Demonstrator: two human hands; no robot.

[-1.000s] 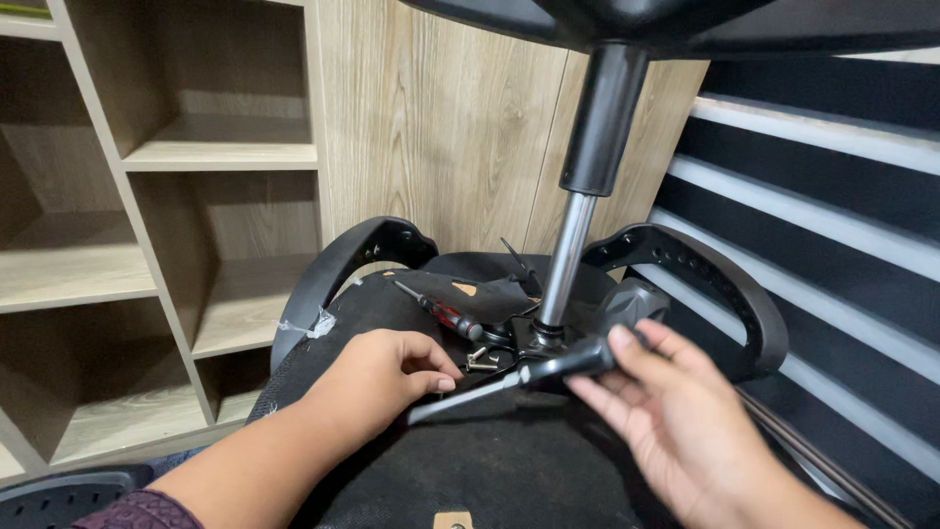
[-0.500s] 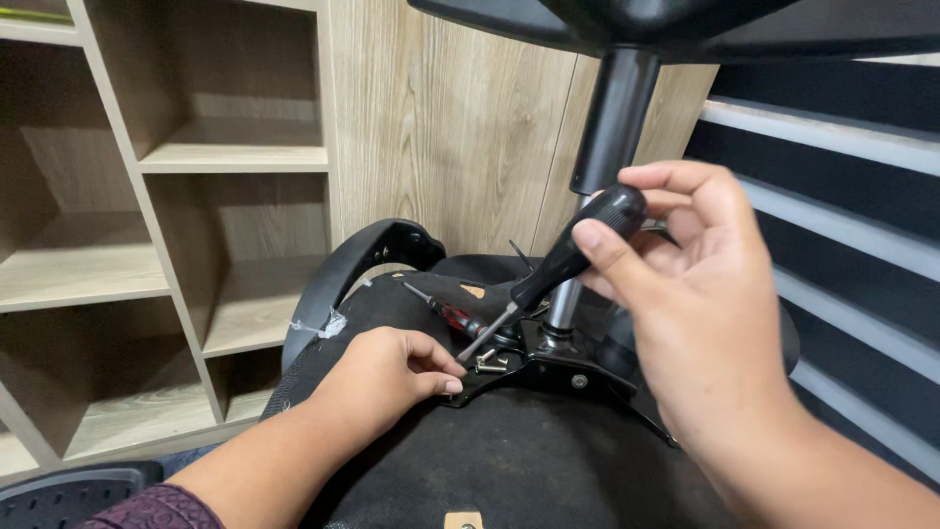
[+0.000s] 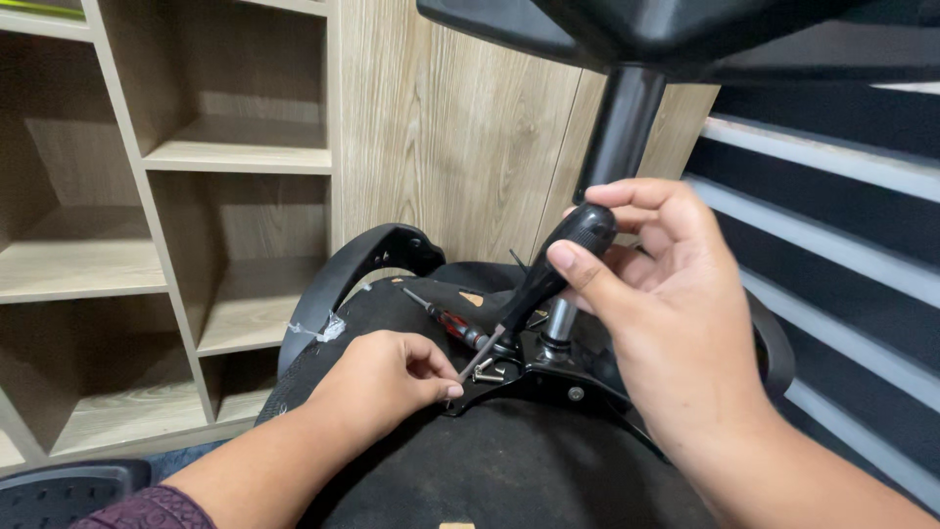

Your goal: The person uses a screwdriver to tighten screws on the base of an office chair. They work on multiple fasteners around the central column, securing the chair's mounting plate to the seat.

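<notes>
A: The screwdriver (image 3: 548,279) with the black handle is in the head view, slanting down from upper right to lower left over the upturned chair seat (image 3: 509,470). Its tip comes down at the edge of the black metal plate (image 3: 548,377), right by the left fingertips.

B: Who holds it, and how?

A: The right hand (image 3: 676,323) is closed around the top of the handle, thumb pressed along the near side and fingers curled over the far side. That grip looks suited to turning the tool about its own line.

B: And the other hand?

A: The left hand (image 3: 387,377) rests on the dark fabric of the seat with thumb and forefinger pinched together at the tip of the shaft. I judge it is steadying the tip, or a small screw under it; what sits between the fingers is too small to tell.

B: Anything else close by?

A: A few loose screws (image 3: 487,370) lie on the plate just beside the tip, within easy reach. A second screwdriver (image 3: 450,320), red and black, lies flat on the seat behind them. The metal column (image 3: 563,318) rises from the plate to the chair base (image 3: 636,24) overhead, and a curved armrest (image 3: 352,269) stands to the left, in front of wooden shelves (image 3: 166,225).
</notes>
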